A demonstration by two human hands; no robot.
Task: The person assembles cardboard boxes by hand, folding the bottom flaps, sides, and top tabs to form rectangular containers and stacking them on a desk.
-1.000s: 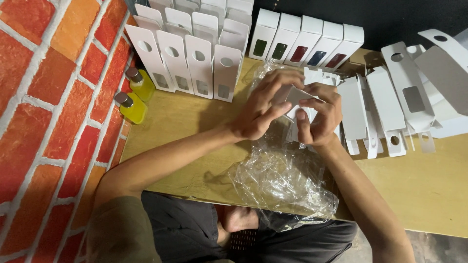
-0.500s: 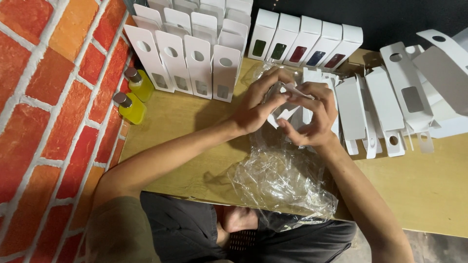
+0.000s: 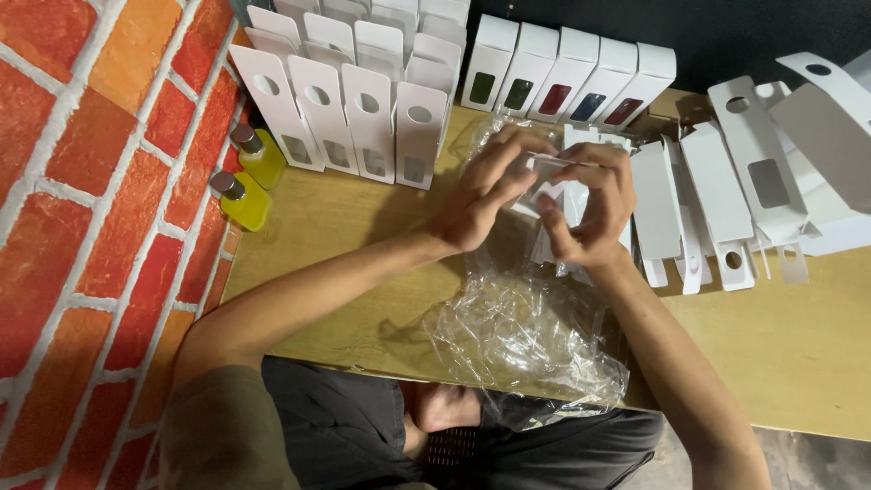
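Folding a flat white carton [image 3: 553, 186] into shape, left hand [image 3: 481, 195] and right hand [image 3: 590, 213] both pinch it; squaring its panels likely comes next.

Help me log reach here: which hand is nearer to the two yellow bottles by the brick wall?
Left. The left hand works over the table's middle, apart from the yellow bottles at the left edge. The right hand is farther right, beyond the left hand.

Left hand [image 3: 481, 195] and right hand [image 3: 590, 204] raised together, fingers curled, fingertips meeting
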